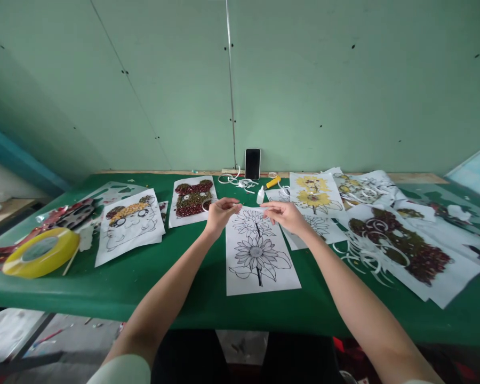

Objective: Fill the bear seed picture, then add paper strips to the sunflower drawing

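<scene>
Okay, taking the sunflower sheet (258,256) as our clock centre, we see the left hand (223,213) at 11 o'clock, with thumb and fingertips drawn close together. At 1 o'clock we have the right hand (286,215), its pinch just as narrow. Both hover around the sheet's far edge, fingertips facing each other; we can't tell if something thin sits between them. The sheet itself lies flat on the green tabletop (202,298), between the forearms, black line art, uncoloured.

Next ring out: at 12 we log a white bottle (261,197), upright, then a phone (253,164) leaning on the wall behind it. Just past 12, a yellow cutter (272,182). Between 1 and 2, a yellow-filled sunflower picture (314,194). At 3 we get loose white strips (368,258), right beside a dark red and green picture (408,248). Between 10 and 11, a bear picture (194,200); nearer 9, a hamster picture (130,226), then a yellow tape roll (70,242).
</scene>
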The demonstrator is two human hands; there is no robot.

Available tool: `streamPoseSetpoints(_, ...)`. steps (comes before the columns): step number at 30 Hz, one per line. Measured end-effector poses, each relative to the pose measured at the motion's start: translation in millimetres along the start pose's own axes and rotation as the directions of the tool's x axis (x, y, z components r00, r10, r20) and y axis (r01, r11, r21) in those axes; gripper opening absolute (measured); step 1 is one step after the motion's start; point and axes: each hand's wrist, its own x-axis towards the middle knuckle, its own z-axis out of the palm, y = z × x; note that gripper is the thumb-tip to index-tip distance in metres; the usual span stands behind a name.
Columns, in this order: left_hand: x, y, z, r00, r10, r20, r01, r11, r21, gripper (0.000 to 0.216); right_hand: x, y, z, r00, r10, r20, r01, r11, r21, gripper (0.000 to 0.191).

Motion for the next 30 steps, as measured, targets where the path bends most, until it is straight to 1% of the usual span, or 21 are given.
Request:
streamPoseSetpoints(2,0.2,0.0,-1.0,1.000,-0.019,-0.018,0.019,1.000,-0.024,0.042,1.5,2.7,0.1,0.999,0.001,-0.051,-0.002,1.000,-0.008,0.031)
streamPoseSetpoints(5,-0.8,0.0,-0.7,0.999,-0.038,-0.019,0.038,0.999,-0.009,0.039,3.3,8.0,4.9,0.994,0.015,-0.112,-0.015,1.000,0.001,0.028)
streamPoseSetpoints(10,-1.6,-3.0,-0.3,0.998,-0.048,-0.044,0.054,0.989,0.137,0.022,5.4,18.5,11.5,0.978,0.011,-0.206,-0.011,1.000,0.003,0.031)
streamPoseSetpoints(12,-1.9,-3.6,-0.3,0.998,-0.034,-0.044,0.043,0.977,0.209,0.018,5.8,21.9,13.1,0.972,-0.001,-0.234,-0.002,1.000,-0.010,0.033)
streamPoseSetpoints(19,-5.2,-4.6,2.6,0.997,0.045,-0.066,-0.018,0.931,0.364,0.015,7.8,30.1,18.4,0.961,-0.024,-0.276,0.010,0.999,-0.052,0.032)
streamPoseSetpoints(23,-5.6,-10.0,3.1,0.994,0.090,-0.059,-0.059,0.916,0.396,0.014,8.2,34.0,19.7,0.958,-0.034,-0.285,0.012,0.997,-0.077,0.030)
streamPoseSetpoints(27,-3.8,-10.5,2.0,0.996,0.080,-0.050,-0.052,0.911,0.409,0.014,7.8,36.3,19.8,0.954,-0.043,-0.295,0.014,0.995,-0.100,0.031)
streamPoseSetpoints(30,-2.2,-7.1,1.3,0.999,0.022,-0.040,-0.004,0.915,0.404,0.017,7.5,36.6,19.8,0.947,-0.041,-0.319,0.007,0.994,-0.108,0.032)
